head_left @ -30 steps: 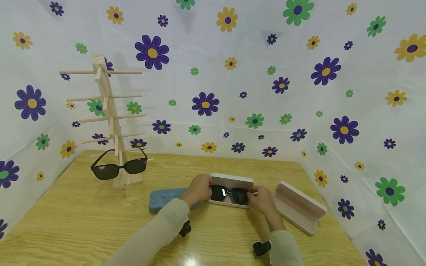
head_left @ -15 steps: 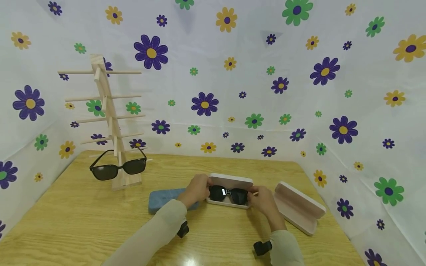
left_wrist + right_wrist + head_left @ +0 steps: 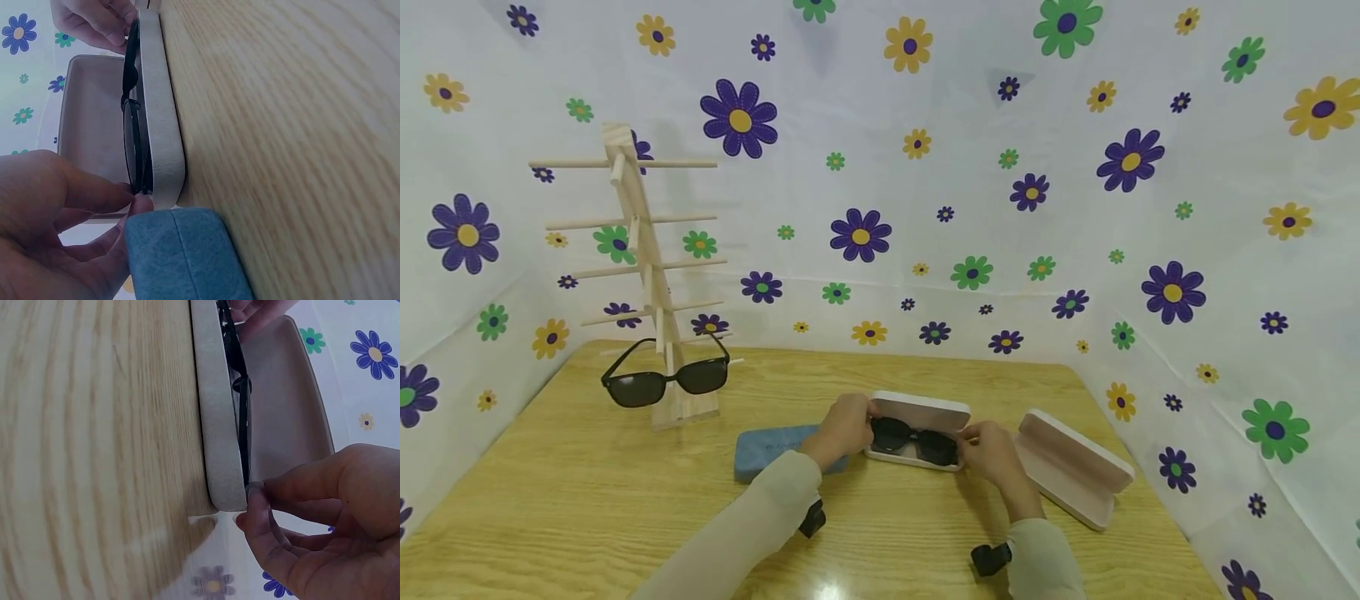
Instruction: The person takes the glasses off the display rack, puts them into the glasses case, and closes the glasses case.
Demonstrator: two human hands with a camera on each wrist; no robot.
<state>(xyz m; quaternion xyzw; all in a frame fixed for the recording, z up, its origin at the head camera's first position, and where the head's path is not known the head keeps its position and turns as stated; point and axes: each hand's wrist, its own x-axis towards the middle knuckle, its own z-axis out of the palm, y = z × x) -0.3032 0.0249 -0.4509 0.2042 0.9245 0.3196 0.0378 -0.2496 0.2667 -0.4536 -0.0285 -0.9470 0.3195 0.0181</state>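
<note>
An open eyeglass case [image 3: 919, 406] with a white outside and a pale inside sits in mid-table, its lid raised at the back. Black sunglasses [image 3: 936, 448] lie along its bottom half, lenses facing up toward the head camera. At their left end, my left hand [image 3: 844, 427] pinches the frame corner between thumb and finger, and the left wrist view shows this grip close up. My right hand [image 3: 325, 519] pinches the opposite corner of the sunglasses [image 3: 242, 425] just above the case wall [image 3: 215, 412]. The folded temples are mostly hidden.
A blue case [image 3: 771, 446] lies partly under my left wrist. To the right stands another open pale case [image 3: 1071, 471]. A wooden display rack [image 3: 638, 196] rises at the back left, with a second pair of black sunglasses [image 3: 703, 377] low on it.
The sunglasses have tilted slightly within the case, their right side a little lower, and the bright reflection on the left lens is gone. Both hands stay almost in place.
</note>
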